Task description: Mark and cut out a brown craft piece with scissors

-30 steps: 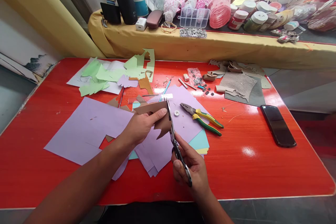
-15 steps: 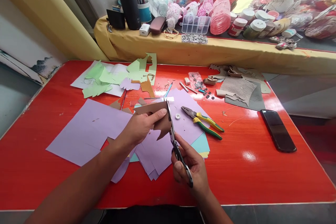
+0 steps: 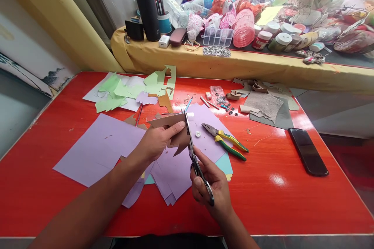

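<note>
A brown leather piece (image 3: 179, 141) with an irregular outline is pinched in my left hand (image 3: 159, 139), thumb on top. My right hand (image 3: 212, 186) is closed round the handles of black-and-silver scissors (image 3: 196, 166). Their blades point away from me and lie at the right edge of the leather. Beneath both hands are purple sheets (image 3: 175, 171), with the corner of a blue sheet (image 3: 224, 163) showing under them. A small round metal disc (image 3: 198, 134) lies on the purple paper, just right of the blades.
Pliers (image 3: 224, 140) with green and yellow handles lie right of the scissors. A black phone (image 3: 308, 151) is farther right. Green paper scraps (image 3: 112, 93) and grey leather scraps (image 3: 265, 105) are at the back. Behind the red table (image 3: 277, 198), a ledge (image 3: 175, 60) holds jars and bags.
The view has tilted slightly, so the table and ledge sit lower in the picture. Both hands, the leather and the scissors keep nearly the same positions relative to each other.
</note>
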